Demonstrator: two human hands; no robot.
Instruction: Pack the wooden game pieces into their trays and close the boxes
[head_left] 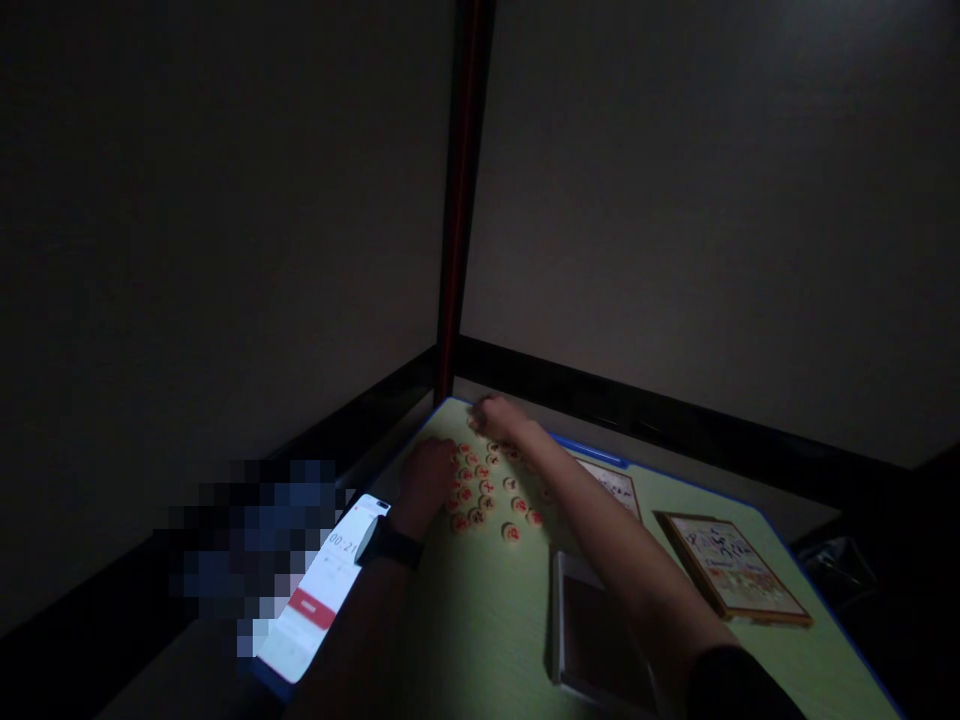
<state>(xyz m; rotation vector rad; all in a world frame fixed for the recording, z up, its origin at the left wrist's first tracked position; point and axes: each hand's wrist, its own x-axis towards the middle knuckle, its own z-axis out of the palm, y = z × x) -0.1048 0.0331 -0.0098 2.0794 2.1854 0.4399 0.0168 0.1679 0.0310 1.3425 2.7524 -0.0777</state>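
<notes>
Many round xiangqi pieces (pixel 486 488) with red or dark characters lie in loose rows on a pale green table (pixel 465 620). My left hand (pixel 429 474), a watch on its wrist, rests at the left edge of the pieces, its fingertips by the outermost ones; dim light hides how its fingers are set. Farther off, near the table's back corner, my right hand (pixel 498 418) is bent down with fingers closed at a pale piece (pixel 472 423). My right forearm crosses over the table and covers some pieces.
A lit phone (pixel 330 590) showing a timer stands at the left edge. A clear-rimmed box (pixel 600 640) lies under my right forearm, with a flat printed box (pixel 739 565) to its right and a printed sheet or lid (pixel 611 487) behind. Dark walls meet behind the table.
</notes>
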